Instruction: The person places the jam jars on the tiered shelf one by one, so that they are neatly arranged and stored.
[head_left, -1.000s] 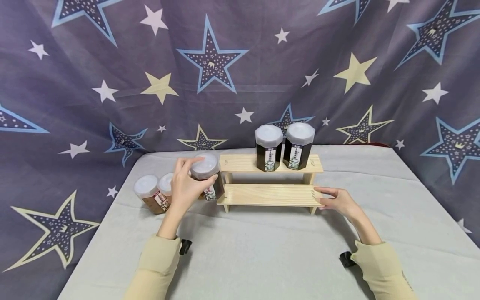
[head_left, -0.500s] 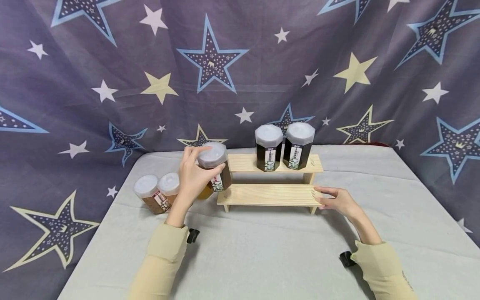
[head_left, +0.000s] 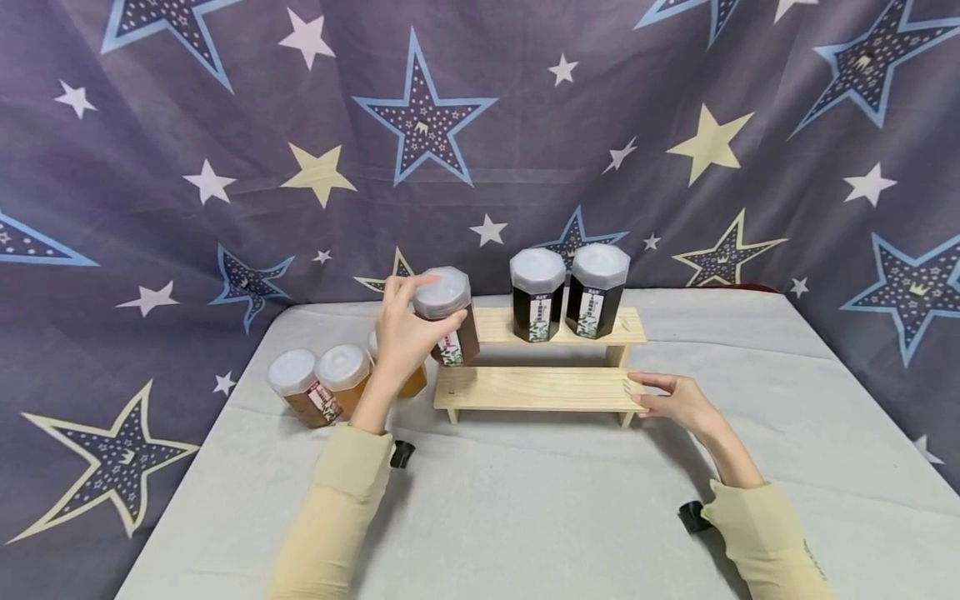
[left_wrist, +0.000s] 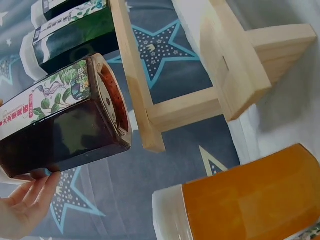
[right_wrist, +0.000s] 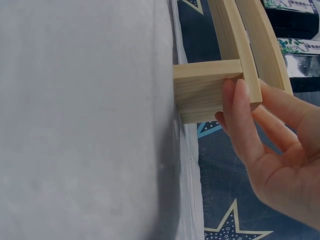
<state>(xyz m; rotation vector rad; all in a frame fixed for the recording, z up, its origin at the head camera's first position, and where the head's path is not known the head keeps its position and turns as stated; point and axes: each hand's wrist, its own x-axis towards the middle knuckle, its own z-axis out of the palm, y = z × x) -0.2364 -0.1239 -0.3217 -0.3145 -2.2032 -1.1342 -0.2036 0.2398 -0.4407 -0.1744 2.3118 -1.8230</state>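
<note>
My left hand grips a dark reddish-brown jar near its white lid, thumb on the near side. The jar overlaps the left end of the rack's upper board in the head view. Its base shows in the left wrist view, with the jar beside the wooden rack. My right hand pinches the right end of the lower board. In the right wrist view, the right hand has fingertips under the board's end and against its leg.
Two black jars with white lids stand on the upper board's right half. Left of the rack, an amber jar, an orange jar and a brown jar stand on the grey cloth. A star-patterned curtain hangs behind.
My left hand has lifted the dark reddish-brown jar up and to the right, from beside the rack to the upper board's left end. The amber jar is now uncovered. My right hand stays put.
</note>
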